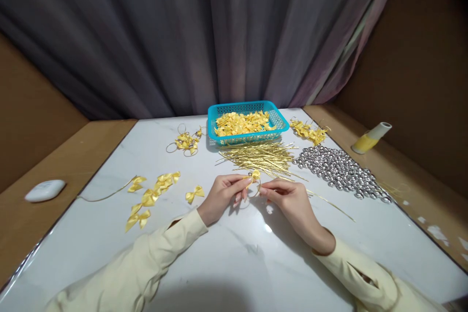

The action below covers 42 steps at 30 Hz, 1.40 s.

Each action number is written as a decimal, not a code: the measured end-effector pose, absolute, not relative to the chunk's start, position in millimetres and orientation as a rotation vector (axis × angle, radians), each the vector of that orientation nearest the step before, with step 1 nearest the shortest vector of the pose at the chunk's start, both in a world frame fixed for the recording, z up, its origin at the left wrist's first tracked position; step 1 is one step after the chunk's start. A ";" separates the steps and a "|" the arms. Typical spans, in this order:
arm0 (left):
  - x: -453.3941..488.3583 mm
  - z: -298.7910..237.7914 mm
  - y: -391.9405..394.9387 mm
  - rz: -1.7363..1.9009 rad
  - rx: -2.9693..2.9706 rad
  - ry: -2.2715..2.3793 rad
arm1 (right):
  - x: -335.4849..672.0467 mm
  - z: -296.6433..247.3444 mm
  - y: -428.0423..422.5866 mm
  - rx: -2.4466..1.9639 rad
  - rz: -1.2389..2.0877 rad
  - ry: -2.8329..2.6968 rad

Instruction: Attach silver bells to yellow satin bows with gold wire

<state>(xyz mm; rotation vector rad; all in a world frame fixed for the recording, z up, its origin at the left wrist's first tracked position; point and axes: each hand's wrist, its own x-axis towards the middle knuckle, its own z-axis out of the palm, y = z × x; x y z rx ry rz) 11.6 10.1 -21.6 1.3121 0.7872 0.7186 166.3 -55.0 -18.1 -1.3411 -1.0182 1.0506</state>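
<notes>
Over the middle of the white table, my left hand is closed, pinching a yellow ribbon bow between thumb and fingers. A small shiny piece shows beside the bow. From the bow a thin gold tie curves down into a loop. My right hand is closed too, its thumb and fingertips pinching the tie at the loop's right side. Just left of my left hand lies a loose yellow bow. Beyond both hands is a pile of straight gold ties.
A blue basket holds many yellow bows. Small silver bead-like pieces are heaped at right. Bows with looped ties lie left of the basket, more bows right of it. Further out are a yellow-white tube and a white object.
</notes>
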 end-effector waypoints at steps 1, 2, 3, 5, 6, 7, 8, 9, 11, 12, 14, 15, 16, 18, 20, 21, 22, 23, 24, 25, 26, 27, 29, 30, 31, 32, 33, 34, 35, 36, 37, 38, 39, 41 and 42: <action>11.6 -21.5 10.3 0.713 1.305 0.783 | 166.4 -17.7 -55.1 -1.335 1.049 -1.025; 11.5 -21.4 10.4 0.708 1.299 0.778 | 166.6 -17.3 -55.4 -1.329 1.051 -1.031; 11.4 -21.2 10.6 0.706 1.294 0.774 | 166.8 -16.9 -55.8 -1.322 1.052 -1.037; 11.2 -20.7 10.9 0.707 1.291 0.772 | 167.2 -16.4 -56.8 -1.313 1.053 -1.048; 11.1 -20.5 11.1 0.709 1.291 0.772 | 167.4 -16.3 -57.2 -1.309 1.048 -1.054; 11.0 -20.3 11.2 0.711 1.290 0.772 | 167.6 -16.3 -57.5 -1.304 1.037 -1.059; 11.0 -20.1 11.2 0.712 1.289 0.772 | 167.8 -16.5 -57.6 -1.297 1.027 -1.064; 10.9 -20.0 11.1 0.710 1.287 0.770 | 168.0 -16.7 -57.6 -1.292 1.018 -1.067; 10.8 -20.0 10.9 0.704 1.282 0.764 | 168.1 -17.1 -57.1 -1.286 1.010 -1.072; 10.7 -20.1 10.8 0.700 1.276 0.760 | 168.1 -17.3 -56.9 -1.284 1.011 -1.073; 10.5 -20.4 10.6 0.692 1.260 0.754 | 168.0 -17.5 -56.6 -1.276 1.016 -1.073; 10.4 -20.6 10.6 0.687 1.250 0.751 | 168.0 -17.6 -56.6 -1.272 1.019 -1.073; 10.4 -20.7 10.8 0.682 1.238 0.748 | 168.0 -17.7 -56.7 -1.266 1.020 -1.075; 10.4 -20.7 11.1 0.665 1.206 0.737 | 168.1 -18.0 -57.3 -1.252 1.017 -1.081; 10.4 -20.4 11.6 0.644 1.169 0.727 | 168.3 -18.3 -58.0 -1.237 1.008 -1.093; 10.5 -20.1 11.8 0.635 1.153 0.723 | 168.5 -18.5 -58.3 -1.231 1.001 -1.101; 10.5 -19.7 12.0 0.625 1.139 0.720 | 168.7 -18.6 -58.5 -1.228 0.994 -1.108; 10.5 -19.3 12.2 0.617 1.129 0.720 | 168.9 -18.6 -58.7 -1.229 0.989 -1.116; 10.5 -19.0 12.4 0.609 1.121 0.719 | 169.1 -18.6 -58.9 -1.230 0.983 -1.127; 10.5 -18.6 12.6 0.601 1.113 0.718 | 169.3 -18.5 -59.0 -1.231 0.977 -1.137; 10.5 -18.3 12.7 0.593 1.105 0.717 | 169.4 -18.2 -59.1 -1.234 0.971 -1.148; 10.5 -18.0 12.8 0.586 1.098 0.715 | 169.5 -17.9 -59.1 -1.236 0.964 -1.156; 10.5 -17.6 12.9 0.576 1.089 0.711 | 169.4 -17.1 -59.0 -1.238 0.957 -1.163; 10.4 -17.5 12.9 0.571 1.086 0.708 | 169.3 -16.6 -59.0 -1.237 0.955 -1.162; 10.4 -17.5 12.9 0.568 1.084 0.702 | 169.1 -16.1 -59.0 -1.234 0.954 -1.160; 10.4 -17.6 12.9 0.567 1.081 0.696 | 168.9 -15.7 -59.0 -1.233 0.954 -1.159; 10.3 -17.7 12.9 0.567 1.078 0.692 | 168.7 -15.3 -59.1 -1.230 0.951 -1.159; 10.3 -17.9 12.9 0.567 1.076 0.688 | 168.4 -15.0 -59.2 -1.230 0.946 -1.161; 10.2 -18.0 12.9 0.567 1.074 0.687 | 168.3 -14.8 -59.4 -1.232 0.940 -1.164; 10.0 -18.0 13.0 0.566 1.073 0.689 | 168.1 -14.8 -59.6 -1.236 0.933 -1.169; 9.9 -18.0 13.2 0.565 1.072 0.692 | 168.1 -14.9 -59.9 -1.241 0.923 -1.175; 9.6 -17.9 13.4 0.561 1.072 0.694 | 168.1 -15.1 -60.1 -1.245 0.910 -1.184; 9.4 -17.8 13.7 0.557 1.070 0.695 | 168.2 -15.5 -60.3 -1.249 0.895 -1.194; 8.8 -17.4 14.3 0.548 1.065 0.696 | 168.7 -16.2 -60.7 -1.255 0.863 -1.219; 8.6 -17.3 14.7 0.543 1.061 0.695 | 168.9 -16.5 -61.0 -1.260 0.849 -1.232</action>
